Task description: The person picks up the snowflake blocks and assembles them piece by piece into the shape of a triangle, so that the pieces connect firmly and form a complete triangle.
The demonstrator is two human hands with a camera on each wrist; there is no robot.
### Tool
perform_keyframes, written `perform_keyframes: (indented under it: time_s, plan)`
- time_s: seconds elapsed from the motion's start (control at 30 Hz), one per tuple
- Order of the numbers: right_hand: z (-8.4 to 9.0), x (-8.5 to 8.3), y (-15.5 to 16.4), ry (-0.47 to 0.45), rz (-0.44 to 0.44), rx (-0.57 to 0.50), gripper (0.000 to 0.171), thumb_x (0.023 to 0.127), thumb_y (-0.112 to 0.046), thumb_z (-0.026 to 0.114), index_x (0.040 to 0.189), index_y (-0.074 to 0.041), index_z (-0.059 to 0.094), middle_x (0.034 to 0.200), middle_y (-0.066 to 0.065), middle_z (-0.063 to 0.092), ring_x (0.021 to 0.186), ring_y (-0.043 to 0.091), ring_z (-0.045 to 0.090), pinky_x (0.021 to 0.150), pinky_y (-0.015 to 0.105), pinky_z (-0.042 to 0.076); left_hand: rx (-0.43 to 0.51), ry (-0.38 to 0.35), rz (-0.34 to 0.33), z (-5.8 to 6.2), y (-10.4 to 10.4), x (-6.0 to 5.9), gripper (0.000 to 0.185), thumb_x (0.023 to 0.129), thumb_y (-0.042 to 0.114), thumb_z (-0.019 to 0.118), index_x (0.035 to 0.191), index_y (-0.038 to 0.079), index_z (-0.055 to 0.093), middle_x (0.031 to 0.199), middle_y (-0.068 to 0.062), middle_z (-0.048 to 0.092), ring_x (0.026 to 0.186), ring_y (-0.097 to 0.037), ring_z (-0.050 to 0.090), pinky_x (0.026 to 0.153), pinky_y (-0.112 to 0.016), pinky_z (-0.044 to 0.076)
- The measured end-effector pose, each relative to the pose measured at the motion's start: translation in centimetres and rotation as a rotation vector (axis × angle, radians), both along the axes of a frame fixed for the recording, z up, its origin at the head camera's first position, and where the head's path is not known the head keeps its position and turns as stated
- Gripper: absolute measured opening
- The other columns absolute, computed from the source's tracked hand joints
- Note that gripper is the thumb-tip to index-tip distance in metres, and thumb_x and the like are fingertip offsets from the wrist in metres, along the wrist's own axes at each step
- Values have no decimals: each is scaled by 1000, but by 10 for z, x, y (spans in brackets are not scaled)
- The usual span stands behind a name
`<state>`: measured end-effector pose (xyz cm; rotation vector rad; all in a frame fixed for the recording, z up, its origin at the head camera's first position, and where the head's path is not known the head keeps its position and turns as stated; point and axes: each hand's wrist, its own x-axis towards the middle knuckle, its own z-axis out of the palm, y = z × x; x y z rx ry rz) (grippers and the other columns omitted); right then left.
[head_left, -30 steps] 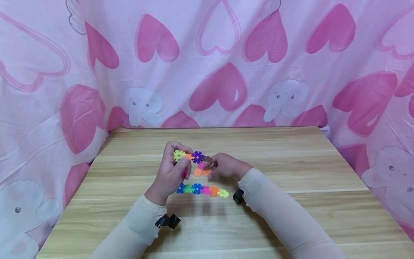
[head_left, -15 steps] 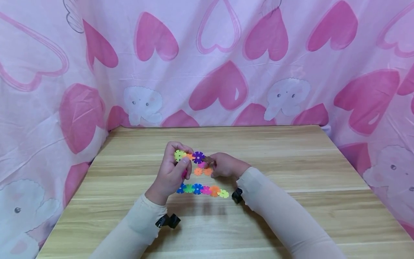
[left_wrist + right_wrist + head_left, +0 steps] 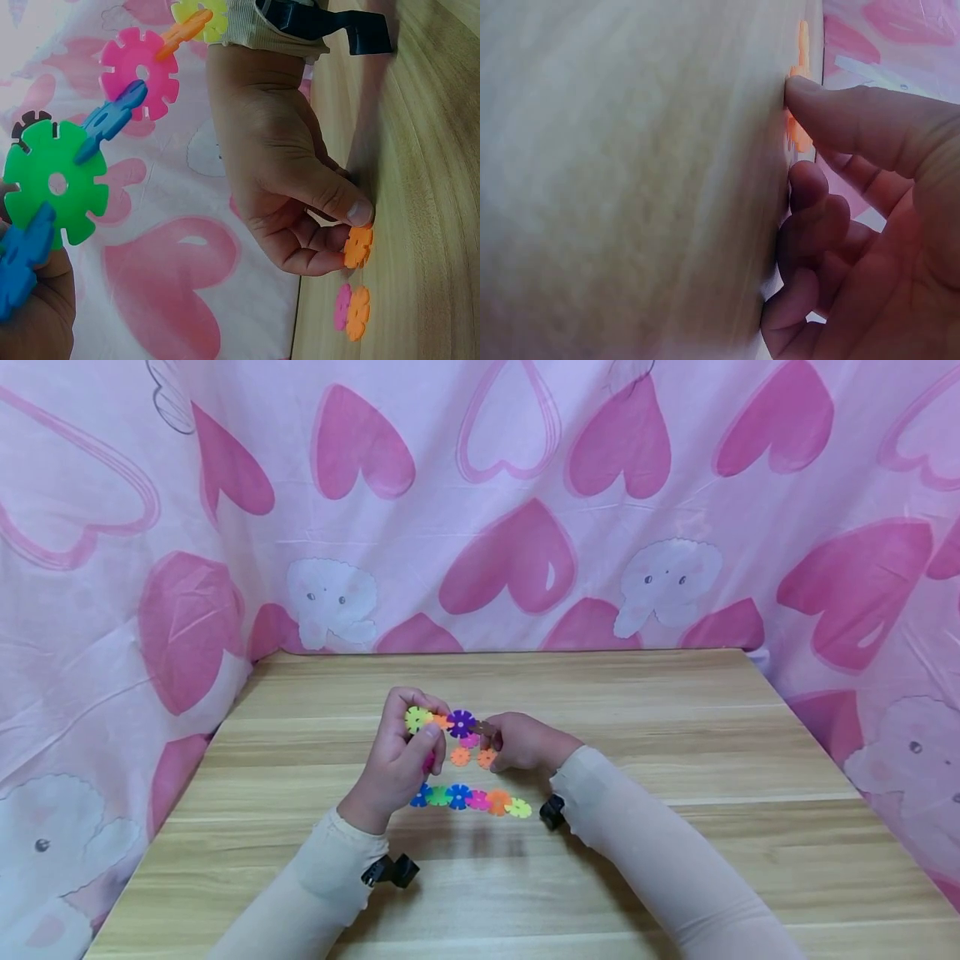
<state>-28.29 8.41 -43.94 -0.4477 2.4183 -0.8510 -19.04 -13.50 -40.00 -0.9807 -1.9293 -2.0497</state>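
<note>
My left hand (image 3: 397,760) grips a chain of linked snowflake discs above the table. Its lower stretch shows a blue disc (image 3: 459,797), a pink one and a yellow end disc (image 3: 517,808). The upper stretch runs from a yellow disc (image 3: 417,720) past a purple disc (image 3: 461,723) to a brown one that overlaps my right hand in the head view. My right hand (image 3: 532,742) pinches an orange snowflake disc (image 3: 358,247) between thumb and finger, close over the tabletop. Beside it lie another orange disc (image 3: 358,311) and a pink disc (image 3: 343,306).
The wood-grain table (image 3: 675,727) reaches back to a pink heart-patterned cloth (image 3: 510,435), which also hangs along the left and right sides. Each wrist carries a small black camera mount, such as the left one (image 3: 390,871).
My right hand has drawn the orange disc slightly to the right, widening its distance from the other orange disc. My left hand and the chain stay almost still.
</note>
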Motion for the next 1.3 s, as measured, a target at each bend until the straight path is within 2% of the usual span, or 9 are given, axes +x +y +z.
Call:
perform_keyframes:
  time_s: [0.2,0.47,0.6,0.63,0.73,0.9,0.97,1.07,1.3]
  plan:
    - [3,2,0,-54,-32,-11,35,87,-1,84,112,-21,71,104,7,63,101,26,60,89,39,52,-4,-4,1,-1,0,-1,21,105,0,41,121,-3,29,119,-3,53,54,-19,50,46,-27,48]
    - [6,4,2,-21,57,27,57,88,0,81,140,-17,64,105,5,63,100,24,58,91,40,50,-18,-15,19,0,1,-1,21,105,2,41,121,-3,29,118,-2,53,54,-19,50,46,-27,48]
    - [5,4,8,-11,60,15,66,89,-7,83,149,-22,60,109,3,64,102,24,59,93,40,52,-23,-16,31,0,1,-1,21,106,2,41,121,-4,29,118,-3,54,55,-20,51,47,-26,49]
    - [5,4,10,-11,53,-1,68,89,-10,84,150,-24,59,111,2,64,101,24,59,92,39,53,-25,-14,34,0,1,-1,21,106,2,42,121,-4,29,118,-3,54,55,-20,51,47,-26,49]
    - [5,3,17,-19,31,-88,51,90,-14,84,137,-24,66,106,5,66,94,25,62,84,39,55,-31,-14,51,0,1,-1,21,105,1,42,121,-4,29,118,-4,54,55,-20,51,48,-27,49]
    - [10,7,33,70,-12,-293,32,92,-10,80,123,-15,70,89,7,66,81,23,61,74,35,55,-20,-23,84,-1,1,-1,21,106,2,43,121,-5,29,118,-5,54,54,-20,52,48,-26,50]
    - [16,9,38,120,-27,-372,34,93,-6,79,124,-11,69,86,8,65,80,24,59,72,33,55,-4,-18,88,-1,1,-1,21,106,1,42,121,-5,29,117,-5,55,54,-19,52,48,-25,50]
    - [29,16,44,183,-47,-459,36,92,-4,79,126,-13,69,88,8,64,80,26,58,70,30,54,15,-7,92,-1,1,-2,22,106,0,42,121,-7,28,116,-4,55,54,-19,52,48,-26,50]
    - [55,36,51,287,-21,-546,39,95,-5,77,132,-14,69,83,9,60,71,24,52,59,28,48,27,-16,100,-1,2,-2,22,106,0,42,121,-6,28,115,-3,55,55,-18,52,49,-25,50]
